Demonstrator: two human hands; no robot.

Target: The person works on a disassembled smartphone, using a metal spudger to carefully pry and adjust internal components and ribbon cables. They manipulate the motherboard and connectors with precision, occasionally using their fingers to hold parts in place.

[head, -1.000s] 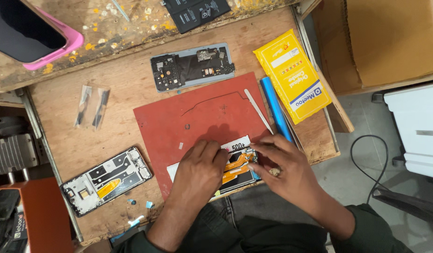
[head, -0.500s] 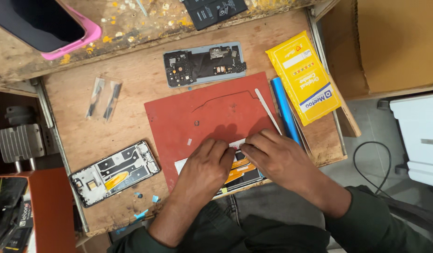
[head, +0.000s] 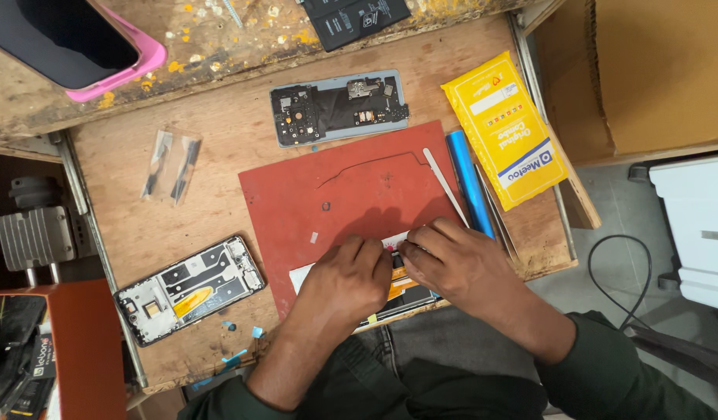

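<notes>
Pinching an opened phone (head: pixel 405 292) showing orange innards, left hand (head: pixel 347 280) and right hand (head: pixel 456 264) meet.

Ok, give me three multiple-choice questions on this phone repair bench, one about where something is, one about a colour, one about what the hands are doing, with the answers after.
1. Where does the yellow packet lie?
A. right of the red mat
B. left of it
C. under the hands

2. What colour is the case of the phone at top left?
A. green
B. pink
C. white

3. What are the left hand and right hand doing?
A. resting apart on bare wood
B. lifting the mat
C. pressing together on an opened phone at the mat's near edge

Answers: 1 A, it sits past the mat's right edge. 2 B, a pink rim shows around the dark screen. 3 C, both sets of fingertips meet on the device.
</notes>
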